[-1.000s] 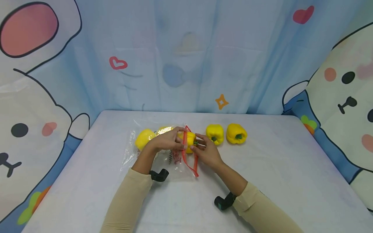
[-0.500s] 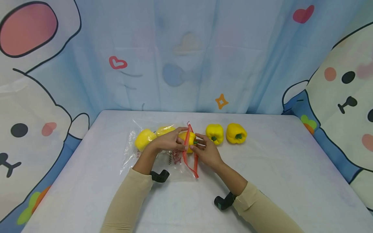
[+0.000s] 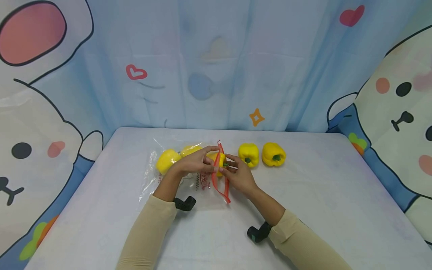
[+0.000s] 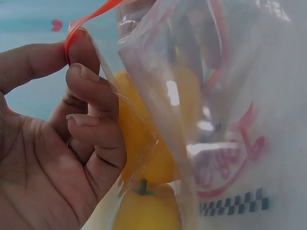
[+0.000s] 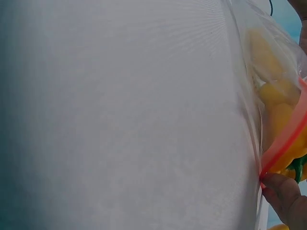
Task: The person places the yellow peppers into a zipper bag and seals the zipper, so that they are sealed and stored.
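Observation:
My left hand [image 3: 200,160] pinches the red zip edge [image 4: 91,18] of a clear plastic bag [image 3: 185,200] lying on its side. At the bag's mouth is a yellow bell pepper [image 3: 221,159], its green stem facing right. My right hand [image 3: 240,176] holds this pepper around its stem end; in the right wrist view the thumb [image 5: 283,186] also touches the lower end of the red strip. Two more yellow bell peppers, a left one [image 3: 167,161] and one behind it [image 3: 190,150], lie deeper in the bag. The left hand partly hides the bag's middle.
Right of the bag, two loose yellow bell peppers stand side by side, one nearer [image 3: 248,153] and one farther right [image 3: 272,152]. All rest on a white-covered table [image 3: 320,195]. A patterned blue curtain [image 3: 216,82] hangs behind its back edge.
The upper part of the red zip edge has shifted a little right, along with my left fingers. My right hand has stayed almost still at the pepper. The loose peppers have not moved.

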Action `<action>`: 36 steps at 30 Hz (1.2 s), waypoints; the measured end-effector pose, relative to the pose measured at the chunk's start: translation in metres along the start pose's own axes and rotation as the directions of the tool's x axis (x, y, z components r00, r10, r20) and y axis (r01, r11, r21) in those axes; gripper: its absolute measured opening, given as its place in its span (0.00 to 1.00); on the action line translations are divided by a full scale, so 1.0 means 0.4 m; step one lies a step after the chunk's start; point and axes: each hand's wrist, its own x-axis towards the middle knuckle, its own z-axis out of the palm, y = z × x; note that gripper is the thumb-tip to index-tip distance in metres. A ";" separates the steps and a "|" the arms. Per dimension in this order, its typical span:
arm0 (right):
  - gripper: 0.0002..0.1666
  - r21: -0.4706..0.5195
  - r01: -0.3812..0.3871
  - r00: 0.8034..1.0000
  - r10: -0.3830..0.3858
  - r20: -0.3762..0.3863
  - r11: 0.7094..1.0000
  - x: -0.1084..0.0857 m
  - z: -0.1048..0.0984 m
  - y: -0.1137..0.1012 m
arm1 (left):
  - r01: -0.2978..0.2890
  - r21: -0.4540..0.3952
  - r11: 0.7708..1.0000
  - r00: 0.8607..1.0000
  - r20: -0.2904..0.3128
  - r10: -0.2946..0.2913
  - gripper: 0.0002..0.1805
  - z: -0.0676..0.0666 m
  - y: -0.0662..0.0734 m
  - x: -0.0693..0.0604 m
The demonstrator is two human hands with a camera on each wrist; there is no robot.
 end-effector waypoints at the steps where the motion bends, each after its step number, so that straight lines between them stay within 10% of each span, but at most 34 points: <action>1: 0.37 -0.004 0.000 1.000 0.000 -0.001 1.000 0.000 0.000 -0.002 | 0.000 -0.003 1.000 1.000 0.002 0.000 0.43 0.000 0.000 0.000; 36: 0.40 -0.097 -0.073 0.993 0.081 0.088 0.993 -0.025 -0.047 -0.035 | -0.011 0.007 1.000 1.000 0.004 0.011 0.43 -0.002 0.000 0.001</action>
